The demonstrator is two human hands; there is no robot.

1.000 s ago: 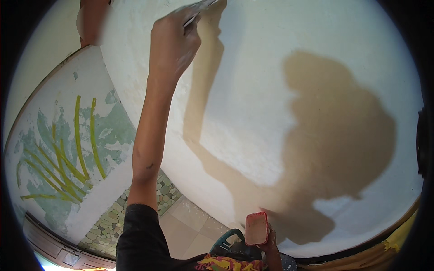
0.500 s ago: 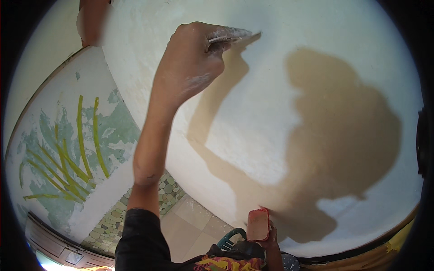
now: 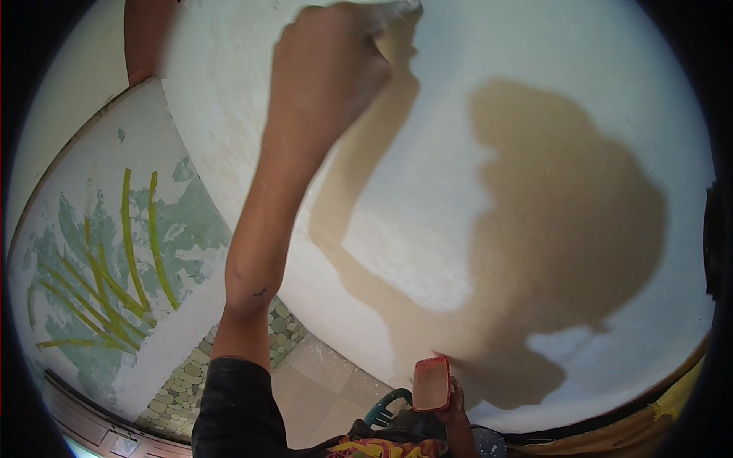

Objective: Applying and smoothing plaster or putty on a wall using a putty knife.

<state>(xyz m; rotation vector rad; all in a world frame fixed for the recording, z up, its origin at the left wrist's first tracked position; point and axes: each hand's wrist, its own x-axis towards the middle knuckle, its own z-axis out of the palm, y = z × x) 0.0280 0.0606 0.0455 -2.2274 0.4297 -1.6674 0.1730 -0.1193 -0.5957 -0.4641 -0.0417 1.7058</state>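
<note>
My left hand (image 3: 328, 76) is stretched up high against a pale wall (image 3: 412, 252), its fingers closed. Part of a thin, flat, white-smeared piece (image 3: 411, 6), perhaps a scraper, shows at the fingertips by the top edge; blur and the picture's edge hide most of it. Low in the view, my right hand (image 3: 456, 401) grips a small red rectangular tub (image 3: 432, 384) from its right side. Smooth beige-white paste fills the tub.
A large shadow of me falls on the wall. At left stands another wall with peeling green patches and yellow-green painted strokes (image 3: 137, 244). Below are pebble-patterned tiles (image 3: 187, 374), floor tiles (image 3: 313, 389) and a green chair (image 3: 385, 408). Yellow-brown cloth (image 3: 641, 427) lies bottom right.
My left hand has moved upward along the wall, so its fingertips now reach the top edge. The view has shifted slightly; my right hand keeps hold of the tub.
</note>
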